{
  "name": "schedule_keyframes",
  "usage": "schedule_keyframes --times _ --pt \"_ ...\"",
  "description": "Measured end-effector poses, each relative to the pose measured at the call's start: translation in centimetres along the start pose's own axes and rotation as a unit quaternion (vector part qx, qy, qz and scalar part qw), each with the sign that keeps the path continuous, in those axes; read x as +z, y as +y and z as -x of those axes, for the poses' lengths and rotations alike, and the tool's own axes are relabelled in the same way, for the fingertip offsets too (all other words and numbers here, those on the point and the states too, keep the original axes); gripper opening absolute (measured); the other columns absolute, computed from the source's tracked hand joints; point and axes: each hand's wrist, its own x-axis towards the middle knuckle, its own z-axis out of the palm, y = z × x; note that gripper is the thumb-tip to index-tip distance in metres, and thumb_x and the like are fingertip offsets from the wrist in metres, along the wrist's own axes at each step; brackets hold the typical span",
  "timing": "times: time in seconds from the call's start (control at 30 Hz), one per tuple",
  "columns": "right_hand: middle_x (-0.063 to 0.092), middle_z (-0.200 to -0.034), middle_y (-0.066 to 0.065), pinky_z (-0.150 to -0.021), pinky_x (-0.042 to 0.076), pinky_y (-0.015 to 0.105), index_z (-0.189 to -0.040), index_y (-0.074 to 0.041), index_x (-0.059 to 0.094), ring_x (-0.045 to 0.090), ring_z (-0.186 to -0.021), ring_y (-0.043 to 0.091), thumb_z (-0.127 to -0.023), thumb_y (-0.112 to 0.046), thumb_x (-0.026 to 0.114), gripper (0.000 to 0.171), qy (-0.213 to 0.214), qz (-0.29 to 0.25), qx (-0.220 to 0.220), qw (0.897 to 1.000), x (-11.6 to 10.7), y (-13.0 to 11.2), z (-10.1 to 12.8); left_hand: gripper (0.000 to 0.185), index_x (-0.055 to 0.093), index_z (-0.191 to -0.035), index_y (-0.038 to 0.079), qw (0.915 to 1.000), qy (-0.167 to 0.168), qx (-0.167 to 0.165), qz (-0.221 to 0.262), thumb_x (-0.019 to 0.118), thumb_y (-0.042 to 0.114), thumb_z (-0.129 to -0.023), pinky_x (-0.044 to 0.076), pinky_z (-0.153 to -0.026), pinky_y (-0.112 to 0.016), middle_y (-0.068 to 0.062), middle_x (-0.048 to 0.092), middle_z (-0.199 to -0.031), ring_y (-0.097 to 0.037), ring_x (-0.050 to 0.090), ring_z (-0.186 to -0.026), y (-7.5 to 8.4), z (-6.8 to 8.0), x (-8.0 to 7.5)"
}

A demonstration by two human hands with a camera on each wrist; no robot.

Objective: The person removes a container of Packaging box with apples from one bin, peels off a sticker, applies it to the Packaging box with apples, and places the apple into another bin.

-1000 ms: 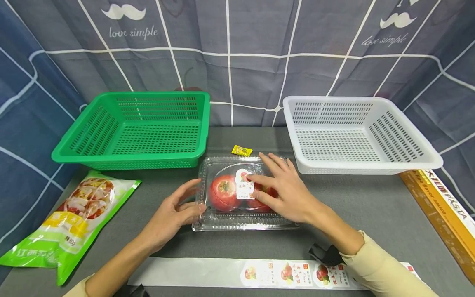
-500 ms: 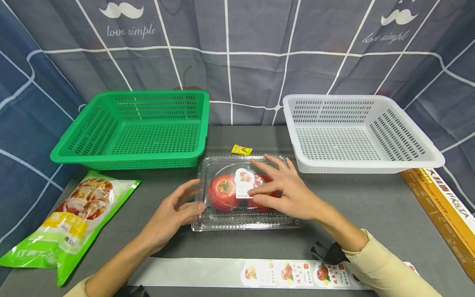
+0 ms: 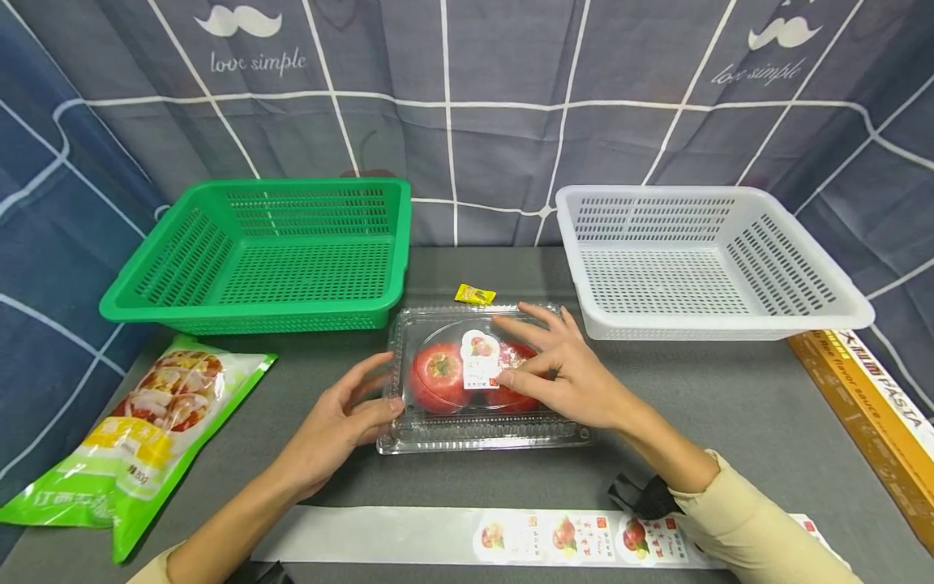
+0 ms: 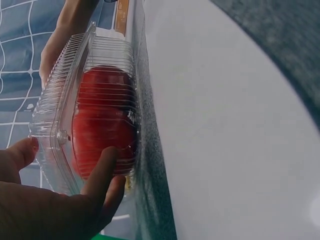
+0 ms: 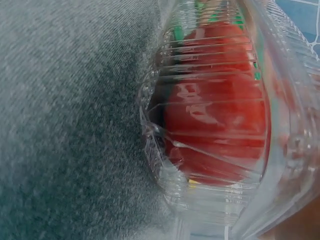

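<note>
Between both hands on the counter point(image 3: 730, 405) lay the clear tomato box point(image 3: 477, 430); left hand point(image 3: 332, 426) fingers point(image 4: 102, 167) relaxed against its side, right hand point(image 3: 565, 373) fingers point(image 3: 521, 369) flat, pressing its label point(image 3: 480, 359).

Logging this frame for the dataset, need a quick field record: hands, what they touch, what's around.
left hand: steadies left end of clear box
right hand: fingers press sticker on box lid
box contents: red tomatoes
behind: green basket, white basket, yellow packet
left: green bag
front: sticker strip
</note>
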Motion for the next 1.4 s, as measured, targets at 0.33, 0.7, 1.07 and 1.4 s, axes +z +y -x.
schedule_keyframes --times 0.33,0.7,1.07,1.4 --pt "0.048 -0.147 0.002 -0.111 -0.008 0.063 -0.093 -0.027 0.081 0.02 -0.145 0.025 -0.091 -0.023 0.07 0.012 0.014 0.001 0.0 1.0 0.4 -0.1 0.1 0.065 0.028 -0.151 0.018 0.9995 0.008 -0.009 -0.03 0.062 0.017 -0.096 0.056 -0.078 -0.044 -0.025 0.042 -0.145 -0.036 0.058 -0.112 0.5 -0.1 0.4" --pt "0.033 -0.156 -0.003 -0.106 0.022 0.067 -0.124 -0.018 0.071 0.02 -0.145 0.025 -0.091 -0.03 0.07 0.035 0.026 0.018 0.039 0.999 -0.7 -1.1 0.7 0.085 0.015 -0.155 0.027 0.9955 -0.004 -0.051 0.079 0.068 0.014 -0.09 0.058 -0.072 -0.047 -0.022 0.03 -0.15 -0.038 0.057 -0.108 0.2 -0.6 1.3" --pt "0.049 -0.14 0.009 -0.098 0.046 0.031 -0.139 -0.008 0.056 0.053 -0.12 0.021 -0.093 -0.005 0.067 0.046 0.143 -0.035 0.12 0.982 -5.3 -1.5 4.7 0.083 0.015 -0.155 0.025 0.9935 -0.007 -0.046 0.104 0.066 0.012 -0.092 0.057 -0.076 -0.041 -0.022 0.046 -0.136 -0.033 0.063 -0.102 -0.1 -0.6 1.6" --pt "0.045 -0.107 0.013 -0.078 0.056 0.029 -0.132 -0.012 0.053 0.069 -0.082 0.015 -0.095 -0.007 0.065 0.039 0.326 -0.349 0.264 0.838 -8.9 2.2 8.6 0.084 0.015 -0.156 0.025 0.9925 -0.007 -0.049 0.112 0.068 0.011 -0.092 0.057 -0.077 -0.041 -0.023 0.047 -0.136 -0.034 0.063 -0.103 0.0 -0.6 1.6"
